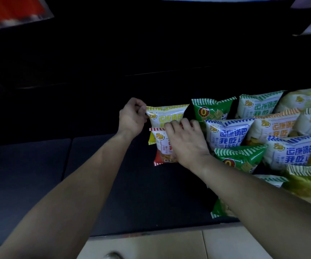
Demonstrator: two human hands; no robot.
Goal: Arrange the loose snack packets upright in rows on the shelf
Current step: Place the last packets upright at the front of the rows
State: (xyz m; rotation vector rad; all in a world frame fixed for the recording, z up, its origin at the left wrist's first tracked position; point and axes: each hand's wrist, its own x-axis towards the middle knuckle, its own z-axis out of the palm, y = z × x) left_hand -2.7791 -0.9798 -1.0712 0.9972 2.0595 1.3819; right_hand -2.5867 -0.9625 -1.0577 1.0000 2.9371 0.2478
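A yellow-and-white snack packet (166, 114) stands upright on the dark shelf (113, 184). My left hand (132, 116) pinches its top left corner. In front of it stands a red-and-white packet (161, 146), and my right hand (186, 143) is closed over its top right part. To the right, several upright packets form rows: a green one (211, 109), a blue-and-white one (227, 133), an orange-and-white one (274, 124) and another green one (238, 157).
More packets crowd the far right, among them yellowish bags (307, 182) near the shelf's front. The shelf's left part is dark bare surface. Pale floor tiles (151, 245) lie below the shelf edge. A red package (10, 10) hangs at the upper left.
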